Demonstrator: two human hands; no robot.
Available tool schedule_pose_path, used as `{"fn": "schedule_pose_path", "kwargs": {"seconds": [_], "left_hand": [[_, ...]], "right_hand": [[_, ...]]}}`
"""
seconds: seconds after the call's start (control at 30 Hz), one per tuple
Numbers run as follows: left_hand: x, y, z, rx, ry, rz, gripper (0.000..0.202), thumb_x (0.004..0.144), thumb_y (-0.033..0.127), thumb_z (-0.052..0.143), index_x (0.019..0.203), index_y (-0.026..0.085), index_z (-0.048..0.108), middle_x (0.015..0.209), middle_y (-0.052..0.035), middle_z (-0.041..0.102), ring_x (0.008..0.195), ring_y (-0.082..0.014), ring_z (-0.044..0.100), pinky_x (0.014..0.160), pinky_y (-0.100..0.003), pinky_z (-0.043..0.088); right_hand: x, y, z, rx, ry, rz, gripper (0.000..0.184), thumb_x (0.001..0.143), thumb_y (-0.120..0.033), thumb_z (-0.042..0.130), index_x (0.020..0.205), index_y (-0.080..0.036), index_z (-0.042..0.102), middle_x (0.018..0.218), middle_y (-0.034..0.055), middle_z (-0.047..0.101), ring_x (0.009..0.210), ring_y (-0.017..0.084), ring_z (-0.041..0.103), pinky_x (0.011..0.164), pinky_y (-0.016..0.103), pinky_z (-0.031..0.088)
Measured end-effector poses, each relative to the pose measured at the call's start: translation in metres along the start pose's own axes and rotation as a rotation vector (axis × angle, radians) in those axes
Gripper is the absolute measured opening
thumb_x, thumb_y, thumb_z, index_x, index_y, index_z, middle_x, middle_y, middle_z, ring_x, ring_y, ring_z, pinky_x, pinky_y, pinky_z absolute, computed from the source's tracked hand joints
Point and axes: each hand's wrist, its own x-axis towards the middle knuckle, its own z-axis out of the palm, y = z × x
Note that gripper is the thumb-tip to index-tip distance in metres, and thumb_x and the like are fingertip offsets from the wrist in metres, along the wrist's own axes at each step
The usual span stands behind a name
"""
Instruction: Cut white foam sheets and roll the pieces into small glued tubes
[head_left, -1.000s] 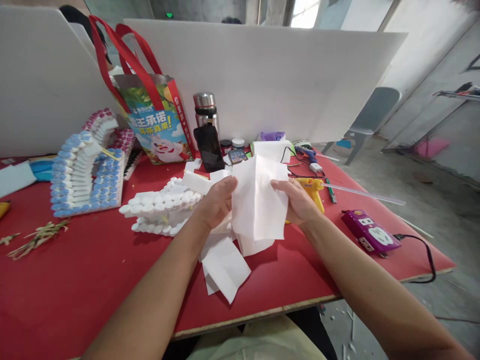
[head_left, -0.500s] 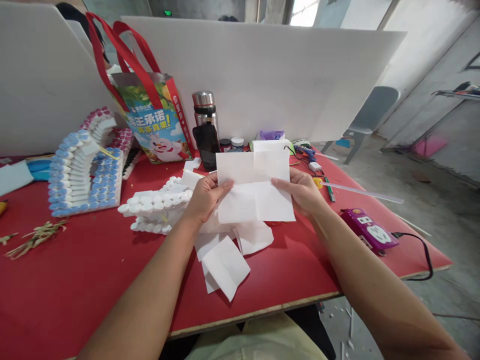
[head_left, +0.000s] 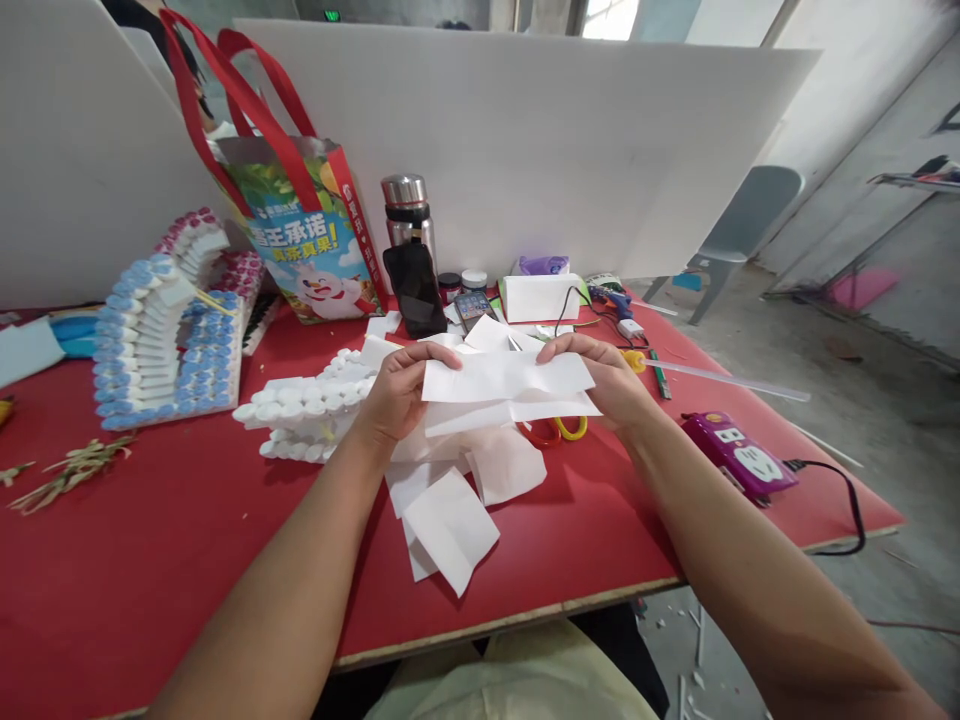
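Between my two hands a creased sheet of white paper (head_left: 510, 378) is folded along its middle, its lower flap tipped toward me. My left hand (head_left: 405, 388) pinches its left edge, fingers curled over the top. My right hand (head_left: 594, 375) grips the right edge the same way. Beneath it lie loose pieces of white paper (head_left: 454, 530) on the red table. Scissors with red and yellow handles (head_left: 571, 428) show partly from under the sheet. Left of my left hand rests a white piece built from small rounded parts (head_left: 307, 405).
A purple power socket box (head_left: 739, 460) with a black cable sits at the right. Behind stand a black phone (head_left: 415, 288), a steel bottle (head_left: 409, 205) and a printed shopping bag (head_left: 315, 230). A blue-and-white built piece (head_left: 142, 350) stands left. A white board (head_left: 570, 150) closes off the back.
The sheet has gone from held up nearly flat to folded over and lower, uncovering a phone on the table and the scissors' handles. Both hands keep hold of its edges.
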Motion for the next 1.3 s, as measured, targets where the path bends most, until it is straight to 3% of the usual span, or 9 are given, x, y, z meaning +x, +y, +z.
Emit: {"fn": "schedule_pose_path", "kwargs": {"seconds": [0.17, 0.27, 0.33, 0.43, 0.63, 0.73, 0.9, 1.1, 1.3], "left_hand": [[0.0, 0.001, -0.005, 0.056, -0.068, 0.028, 0.023, 0.064, 0.022, 0.06, 0.073, 0.016, 0.08, 0.074, -0.0086, 0.073, 0.062, -0.0193, 0.062, 0.057, -0.03, 0.047], [0.001, 0.0, -0.006, 0.082, -0.051, 0.064, 0.033, 0.078, 0.038, 0.058, 0.075, 0.014, 0.081, 0.083, -0.0124, 0.075, 0.074, -0.0229, 0.065, 0.067, -0.033, 0.051], [0.001, -0.002, -0.005, 0.13, -0.012, 0.077, 0.028, 0.08, 0.04, 0.067, 0.07, 0.016, 0.078, 0.079, -0.009, 0.073, 0.072, -0.0191, 0.063, 0.067, -0.03, 0.05], [0.002, -0.005, -0.003, 0.173, -0.016, 0.054, 0.015, 0.066, 0.026, 0.085, 0.069, 0.018, 0.072, 0.073, -0.0014, 0.068, 0.065, -0.0136, 0.058, 0.064, -0.025, 0.046], [0.002, -0.003, -0.004, 0.08, 0.034, -0.056, 0.044, 0.063, 0.024, 0.086, 0.105, 0.021, 0.072, 0.083, -0.0013, 0.074, 0.066, -0.0169, 0.066, 0.064, -0.029, 0.051], [0.004, -0.005, -0.007, 0.06, 0.05, -0.088, 0.048, 0.06, 0.024, 0.088, 0.105, 0.017, 0.074, 0.083, -0.0042, 0.076, 0.07, -0.0203, 0.069, 0.068, -0.032, 0.054], [0.006, -0.012, -0.006, 0.034, 0.074, -0.066, 0.032, 0.065, 0.028, 0.087, 0.091, 0.014, 0.076, 0.084, -0.0065, 0.078, 0.074, -0.0218, 0.071, 0.074, -0.032, 0.055], [0.005, -0.011, 0.002, 0.01, 0.113, -0.111, 0.034, 0.072, 0.037, 0.081, 0.096, 0.015, 0.073, 0.08, -0.0046, 0.077, 0.071, -0.0207, 0.072, 0.066, -0.029, 0.054], [0.004, -0.012, 0.003, 0.007, 0.071, -0.12, 0.036, 0.075, 0.044, 0.081, 0.092, 0.013, 0.073, 0.081, -0.0075, 0.077, 0.078, -0.0244, 0.074, 0.072, -0.033, 0.057]], "right_hand": [[0.001, 0.001, -0.002, -0.056, 0.022, 0.037, 0.012, 0.077, -0.027, 0.059, 0.077, -0.02, 0.069, 0.058, -0.0018, 0.052, 0.045, 0.01, 0.04, 0.047, 0.025, 0.035], [0.003, 0.004, -0.003, -0.054, 0.039, 0.028, 0.013, 0.079, -0.027, 0.056, 0.078, -0.021, 0.067, 0.059, -0.0018, 0.051, 0.046, 0.01, 0.039, 0.046, 0.024, 0.033], [0.005, 0.006, -0.003, -0.051, 0.048, 0.024, 0.012, 0.079, -0.027, 0.055, 0.079, -0.021, 0.066, 0.061, -0.0016, 0.051, 0.047, 0.011, 0.041, 0.047, 0.024, 0.033], [0.007, 0.01, -0.005, -0.037, 0.035, 0.022, 0.01, 0.078, -0.025, 0.056, 0.08, -0.021, 0.065, 0.063, -0.0015, 0.051, 0.05, 0.012, 0.043, 0.048, 0.024, 0.032], [0.008, 0.013, -0.008, 0.017, -0.068, -0.067, 0.024, 0.09, -0.033, 0.052, 0.085, -0.018, 0.071, 0.072, 0.0025, 0.058, 0.063, 0.014, 0.052, 0.059, 0.027, 0.042], [0.007, 0.015, -0.005, -0.06, -0.023, -0.105, 0.018, 0.084, -0.035, 0.069, 0.091, -0.019, 0.07, 0.081, 0.0017, 0.063, 0.069, 0.014, 0.057, 0.063, 0.027, 0.046], [0.009, 0.021, -0.002, -0.04, -0.02, -0.083, 0.055, 0.068, -0.021, 0.085, 0.119, -0.024, 0.065, 0.099, 0.0015, 0.071, 0.084, 0.018, 0.066, 0.076, 0.031, 0.053], [0.01, 0.024, -0.002, 0.043, -0.079, 0.027, 0.029, 0.069, -0.026, 0.087, 0.091, -0.017, 0.07, 0.089, 0.0031, 0.073, 0.08, 0.018, 0.068, 0.077, 0.032, 0.055], [0.007, 0.022, 0.001, 0.065, -0.066, 0.052, 0.032, 0.069, -0.026, 0.088, 0.095, -0.016, 0.071, 0.094, 0.006, 0.076, 0.081, 0.02, 0.07, 0.074, 0.032, 0.057]]}}
